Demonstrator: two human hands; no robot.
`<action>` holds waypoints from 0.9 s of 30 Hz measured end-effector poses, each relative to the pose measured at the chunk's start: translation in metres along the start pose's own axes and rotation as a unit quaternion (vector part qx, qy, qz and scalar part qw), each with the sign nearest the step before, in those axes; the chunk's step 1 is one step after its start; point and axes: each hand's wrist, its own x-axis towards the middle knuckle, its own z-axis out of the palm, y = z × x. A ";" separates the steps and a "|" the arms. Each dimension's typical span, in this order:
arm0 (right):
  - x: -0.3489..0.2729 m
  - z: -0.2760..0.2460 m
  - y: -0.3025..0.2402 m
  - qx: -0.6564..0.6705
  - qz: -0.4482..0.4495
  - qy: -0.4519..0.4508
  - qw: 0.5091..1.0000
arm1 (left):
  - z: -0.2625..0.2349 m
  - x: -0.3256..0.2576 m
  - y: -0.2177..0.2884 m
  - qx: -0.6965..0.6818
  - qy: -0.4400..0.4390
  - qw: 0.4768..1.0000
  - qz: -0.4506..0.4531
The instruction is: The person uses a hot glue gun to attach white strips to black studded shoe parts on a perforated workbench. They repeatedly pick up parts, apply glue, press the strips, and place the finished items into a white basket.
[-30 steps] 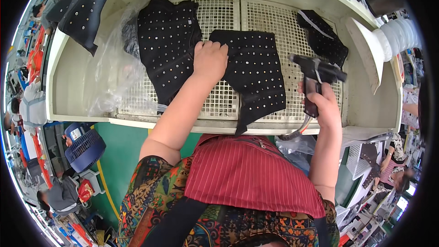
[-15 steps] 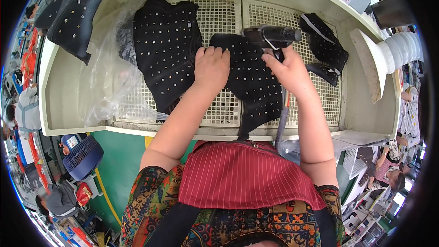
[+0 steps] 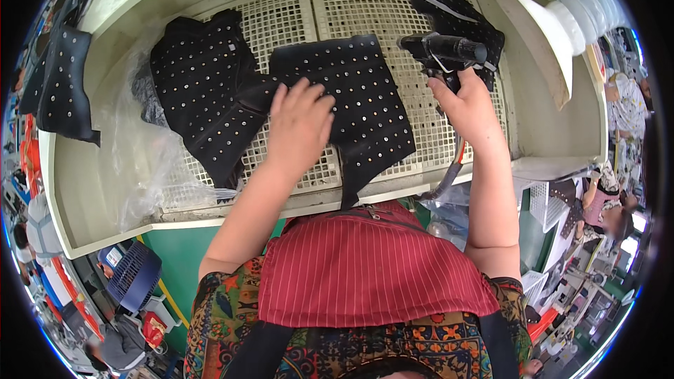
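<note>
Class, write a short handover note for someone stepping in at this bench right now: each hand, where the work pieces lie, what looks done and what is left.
Left hand: flat, pressing the studded black panel onto the perforated grid.
Right hand: gripping the black gun-shaped tool, held above the grid just right of the panel.
Second studded piece lies to the left, overlapping the first; clear plastic wrap beyond it; another dark piece at back right.
Done: panel spread flat.
Left: probably working the tool over it; progress cannot be told.

A cream bench (image 3: 105, 231) with a perforated grid top (image 3: 351, 10) (two panels side by side) carries three black studded pieces (image 3: 365, 98) and crumpled clear plastic (image 3: 140, 161) at its left.
</note>
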 end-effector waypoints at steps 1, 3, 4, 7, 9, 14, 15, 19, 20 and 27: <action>-0.005 -0.002 0.003 0.001 0.004 -0.003 1.000 | 0.002 -0.007 0.009 -0.039 -0.016 0.999 0.020; -0.018 -0.005 0.010 -0.025 -0.004 -0.013 1.000 | 0.007 -0.022 0.026 -0.076 -0.050 0.995 0.042; -0.025 -0.007 0.009 -0.031 0.002 -0.020 0.999 | 0.010 -0.028 0.032 -0.088 -0.068 0.993 0.039; -0.045 -0.017 0.002 -0.060 0.061 -0.055 0.995 | 0.015 -0.038 0.038 -0.082 -0.092 0.992 0.021; -0.058 -0.022 0.003 -0.066 0.077 -0.077 0.992 | 0.020 -0.046 0.038 -0.072 -0.076 0.994 0.000; -0.089 -0.032 0.007 -0.087 0.115 -0.100 0.984 | 0.022 -0.055 0.035 -0.068 -0.050 0.995 -0.054; -0.095 -0.035 0.009 -0.088 0.107 -0.100 0.985 | 0.022 -0.056 0.037 -0.063 -0.057 0.995 -0.057; -0.115 -0.045 0.017 -0.096 0.101 -0.119 0.983 | 0.026 -0.055 0.045 -0.045 -0.078 0.993 -0.073; -0.120 -0.049 0.017 -0.105 0.106 -0.133 0.980 | 0.029 -0.057 0.046 -0.036 -0.087 0.992 -0.081; -0.144 -0.053 0.037 -0.025 0.063 -0.132 0.989 | 0.038 -0.041 0.040 -0.018 -0.051 0.998 -0.025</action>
